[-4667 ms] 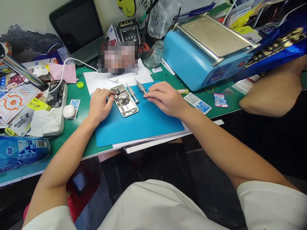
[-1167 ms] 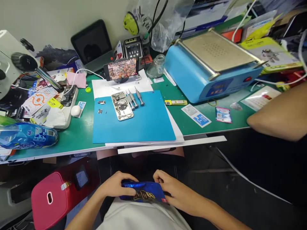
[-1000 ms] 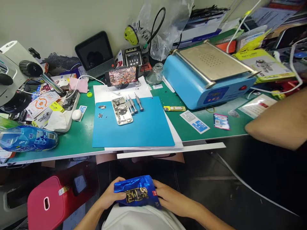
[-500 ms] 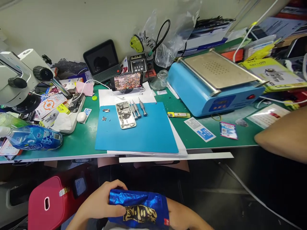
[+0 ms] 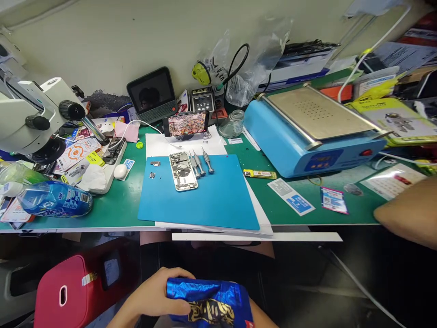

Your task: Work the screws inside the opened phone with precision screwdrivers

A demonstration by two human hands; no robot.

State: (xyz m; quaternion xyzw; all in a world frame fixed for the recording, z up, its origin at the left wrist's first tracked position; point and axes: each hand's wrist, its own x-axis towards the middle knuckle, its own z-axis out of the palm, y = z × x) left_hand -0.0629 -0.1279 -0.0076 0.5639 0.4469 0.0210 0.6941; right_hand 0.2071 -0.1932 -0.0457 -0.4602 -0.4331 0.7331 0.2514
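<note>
Low in the view, over the lap, my left hand (image 5: 165,296) is closed on the left end of a shiny blue foil pouch (image 5: 211,300) with gold lettering, its thumb across the front. My right forearm (image 5: 261,316) comes in from the lower right to the pouch; the pouch hides my right hand and its fingers. On the bench beyond, an opened phone (image 5: 183,171) lies on a blue mat (image 5: 201,205). Several small screwdrivers (image 5: 201,164) lie just right of it, and small phone parts (image 5: 153,174) to its left. Neither hand touches these.
A propped phone (image 5: 186,124) plays video behind the mat. At left stand a microscope (image 5: 44,118) and a blue bottle lying down (image 5: 56,199). A blue heating plate machine (image 5: 307,136) fills the right side. Another person's arm (image 5: 409,212) rests at the right edge.
The bench scene has shifted slightly down and right in view. My left hand and the pouch sit a little lower and further right; less of my right forearm shows.
</note>
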